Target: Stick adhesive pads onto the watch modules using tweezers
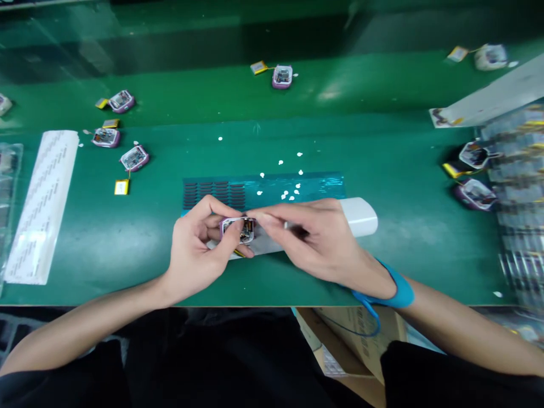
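Observation:
Near the front of the green bench, my left hand grips a small white and purple device with its circuit board facing up. A yellow-edged battery shows below the device, by my left fingers. My right hand has its thumb and forefinger pinched together at the device's right upper edge. Whatever sits between those fingertips is too small to make out. Under the hands lies a white strip. Just behind them is a blue film with rows of dark strips at its left.
Similar open devices with batteries lie at left, at the back and at right. Small white stickers are scattered behind the hands. A white sheet lies left; stacked clear trays stand right. A blue wristband circles my right wrist.

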Tool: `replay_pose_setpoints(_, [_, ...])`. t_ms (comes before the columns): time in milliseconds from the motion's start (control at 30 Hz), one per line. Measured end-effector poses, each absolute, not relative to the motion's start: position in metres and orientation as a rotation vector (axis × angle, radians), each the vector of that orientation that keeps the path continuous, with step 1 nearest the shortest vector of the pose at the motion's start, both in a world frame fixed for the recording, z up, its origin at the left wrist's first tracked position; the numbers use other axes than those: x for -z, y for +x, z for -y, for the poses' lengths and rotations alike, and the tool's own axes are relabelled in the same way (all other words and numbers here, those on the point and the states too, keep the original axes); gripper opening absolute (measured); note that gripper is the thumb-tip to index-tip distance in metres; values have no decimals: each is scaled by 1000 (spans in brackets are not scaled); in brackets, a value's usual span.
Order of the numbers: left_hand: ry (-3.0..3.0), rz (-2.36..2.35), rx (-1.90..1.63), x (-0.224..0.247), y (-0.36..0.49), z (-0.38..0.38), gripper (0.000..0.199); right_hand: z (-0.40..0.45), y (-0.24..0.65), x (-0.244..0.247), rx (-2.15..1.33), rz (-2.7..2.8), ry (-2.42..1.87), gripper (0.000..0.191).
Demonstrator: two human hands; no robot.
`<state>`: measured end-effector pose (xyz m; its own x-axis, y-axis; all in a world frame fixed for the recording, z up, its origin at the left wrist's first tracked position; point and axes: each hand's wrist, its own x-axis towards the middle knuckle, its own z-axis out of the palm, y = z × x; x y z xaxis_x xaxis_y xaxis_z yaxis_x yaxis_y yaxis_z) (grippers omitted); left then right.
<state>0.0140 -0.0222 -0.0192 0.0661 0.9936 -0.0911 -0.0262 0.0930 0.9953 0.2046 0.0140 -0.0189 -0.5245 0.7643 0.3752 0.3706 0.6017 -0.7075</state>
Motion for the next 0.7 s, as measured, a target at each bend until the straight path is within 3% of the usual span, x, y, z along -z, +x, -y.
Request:
replay_pose_setpoints(133, [1199,-1158,-1110,17,15,23,21,-18,200,17,-1124,1955,-1017,38])
replay_pose_setpoints(267, [1299,-1145,-1111,19,14,29,13,-16,197,19,-1440,1710,-996,27])
replay_pose_setpoints(367, [1414,-1129,-1143,22,11,32,14,-14,195,18,-1636,1502,-946,29])
replay_pose_setpoints(600, [1403,-1055,-1100,11,8,26,16,-16,199,11,-1406,1608,-991,29])
replay_pose_setpoints(700, [1436,-1129,-1124,0,0,17,10,-24,205,13,-1396,1551,-952,46])
